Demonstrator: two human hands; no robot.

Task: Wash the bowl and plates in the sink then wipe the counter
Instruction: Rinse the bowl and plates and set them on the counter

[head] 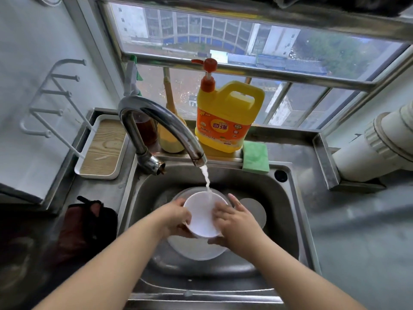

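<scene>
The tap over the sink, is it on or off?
On: a white stream of water falls from the tap into the bowl.

"奇强" on detergent jug (225, 117)
</scene>
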